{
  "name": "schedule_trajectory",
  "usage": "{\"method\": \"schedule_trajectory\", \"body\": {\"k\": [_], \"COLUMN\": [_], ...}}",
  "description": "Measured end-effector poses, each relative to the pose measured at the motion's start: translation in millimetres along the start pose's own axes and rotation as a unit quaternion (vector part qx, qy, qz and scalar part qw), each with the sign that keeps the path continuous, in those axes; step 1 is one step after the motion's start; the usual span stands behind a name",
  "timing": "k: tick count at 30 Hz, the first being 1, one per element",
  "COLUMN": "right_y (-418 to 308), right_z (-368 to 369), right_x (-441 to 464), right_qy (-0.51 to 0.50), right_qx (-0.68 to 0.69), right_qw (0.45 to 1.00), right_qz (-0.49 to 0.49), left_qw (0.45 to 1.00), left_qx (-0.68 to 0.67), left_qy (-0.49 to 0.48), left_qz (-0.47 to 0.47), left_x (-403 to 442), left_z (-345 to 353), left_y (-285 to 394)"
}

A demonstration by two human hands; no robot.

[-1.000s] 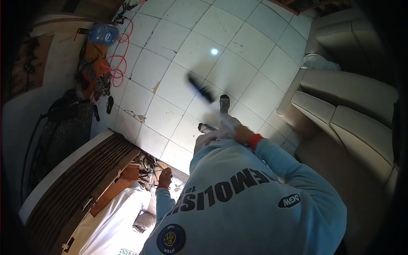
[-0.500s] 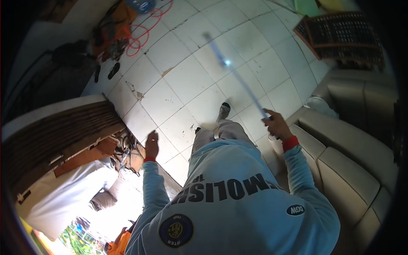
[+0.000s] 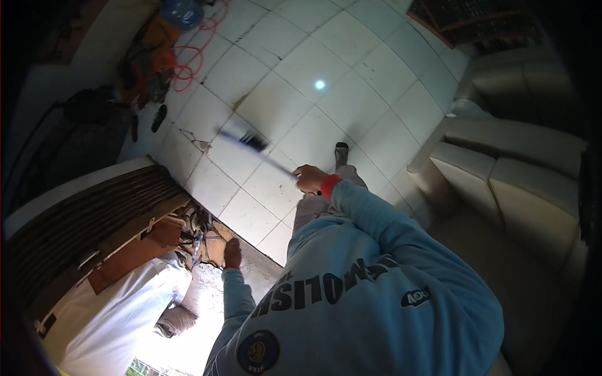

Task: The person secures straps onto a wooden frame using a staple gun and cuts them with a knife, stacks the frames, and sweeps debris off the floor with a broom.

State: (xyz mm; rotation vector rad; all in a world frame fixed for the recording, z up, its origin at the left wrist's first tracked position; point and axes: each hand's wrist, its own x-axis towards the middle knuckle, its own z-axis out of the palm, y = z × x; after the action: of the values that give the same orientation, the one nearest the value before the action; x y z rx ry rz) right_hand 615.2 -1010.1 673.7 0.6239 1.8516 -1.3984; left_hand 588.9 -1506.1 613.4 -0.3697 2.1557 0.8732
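A broom (image 3: 254,141) is in my right hand (image 3: 310,179), whose fingers are wrapped round its thin handle. The handle slants up and left from the hand, in front of my legs, to a head with dark bristles over the white floor tiles. Motion blurs this head, so I cannot tell whether it touches the floor. My left hand (image 3: 232,253) hangs at my left side, near a brown wooden panel (image 3: 215,245) by the bright doorway. Nothing shows in the left hand, and its fingers are too dark to make out.
Beige sofas (image 3: 467,166) stand along the right. At the lower left is a dark slatted wooden piece (image 3: 94,207) with white cloth (image 3: 125,319) below it. Red hose (image 3: 188,66), a water jug (image 3: 182,14) and slippers (image 3: 159,118) lie at the upper left.
My right hand has swung left across my body, carrying the broom head down and left over the tiles. The left hand has dropped lower and back, toward the doorway.
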Motion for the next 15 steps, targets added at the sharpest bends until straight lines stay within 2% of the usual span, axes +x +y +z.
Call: {"method": "schedule_trajectory", "body": {"k": [1,2,3,4,5,7,8,10,11,12,14,15], "right_y": [-3,0,-8,-19,-17,-5,9,46,97,118,172,216], "right_z": [11,15,14,11,8,-2,-11,-39,-43,-60,-94,-109], "right_x": [-7,-14,-35,-62,-81,-112,-126,-162,-161,-185,-224,-230], "right_qy": [-0.078,-0.145,-0.153,-0.165,-0.147,-0.120,-0.088,-0.014,0.052,0.110,0.266,0.347], "right_qx": [0.125,0.247,0.216,0.185,0.172,0.132,0.136,0.183,0.187,0.174,0.006,-0.046], "right_qw": [0.989,0.957,0.964,0.969,0.974,0.983,0.986,0.983,0.981,0.978,0.964,0.937], "right_qz": [0.021,0.035,0.027,0.018,0.003,-0.032,-0.028,0.001,-0.026,0.026,-0.002,-0.016], "left_qw": [0.998,0.992,0.993,0.994,0.994,0.994,0.992,0.993,0.993,0.994,0.994,0.994], "left_qx": [-0.059,-0.074,-0.032,-0.060,-0.062,-0.064,-0.066,-0.060,-0.076,-0.075,-0.066,-0.053], "left_qy": [0.015,0.016,0.024,0.055,0.072,0.070,0.072,0.052,0.038,0.026,0.004,-0.010], "left_qz": [0.010,-0.096,-0.115,-0.066,-0.049,-0.058,-0.081,-0.083,-0.078,-0.070,-0.091,-0.092], "left_x": [13,-3,-20,0,0,-12,-31,-38,-44,-59,-83,-99], "left_z": [-14,-25,-30,-36,-36,-27,-17,10,25,43,80,94], "left_y": [-21,9,42,11,10,18,37,24,15,13,1,-8]}}
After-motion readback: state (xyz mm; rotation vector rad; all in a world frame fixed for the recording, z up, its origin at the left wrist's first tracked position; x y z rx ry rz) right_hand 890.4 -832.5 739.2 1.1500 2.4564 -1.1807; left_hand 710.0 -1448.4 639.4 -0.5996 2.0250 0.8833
